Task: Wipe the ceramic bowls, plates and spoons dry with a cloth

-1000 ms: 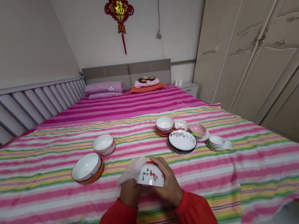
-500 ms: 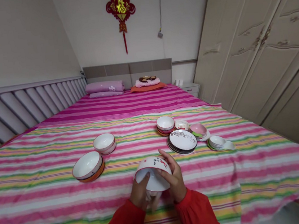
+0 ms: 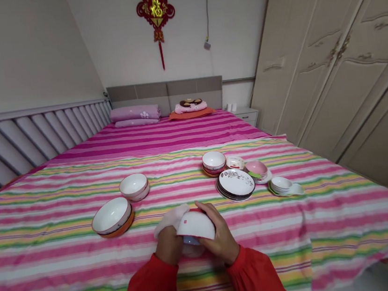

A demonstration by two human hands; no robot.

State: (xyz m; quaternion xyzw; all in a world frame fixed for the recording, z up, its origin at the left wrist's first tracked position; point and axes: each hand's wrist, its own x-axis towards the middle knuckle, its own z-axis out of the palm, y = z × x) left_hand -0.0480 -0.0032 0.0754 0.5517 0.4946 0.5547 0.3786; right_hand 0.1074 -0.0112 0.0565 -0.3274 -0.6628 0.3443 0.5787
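A white bowl (image 3: 197,225) with a red rim is held tilted above the near part of the bed. My right hand (image 3: 223,236) grips its right side, thumb at the rim and fingers over the outer wall. My left hand (image 3: 168,245) is closed on a white cloth (image 3: 169,218) that presses against the bowl's left side. A pale shape below the bowl is too blurred to make out. To the left sit a wide white bowl (image 3: 111,215), stacked on an orange-sided one, and a pair of stacked white bowls (image 3: 134,184).
Right of centre stand a stack of dark-edged plates (image 3: 235,182), stacked bowls (image 3: 213,161), a small patterned bowl (image 3: 235,163), a pink bowl (image 3: 256,168) and small white dishes (image 3: 282,184). A striped sheet (image 3: 69,255) covers the bed. A wardrobe (image 3: 334,76) stands at right.
The bowl has turned, so its inside shows less and its outer wall more. My left hand has moved left, and the cloth has come up over the bowl's left outer side.
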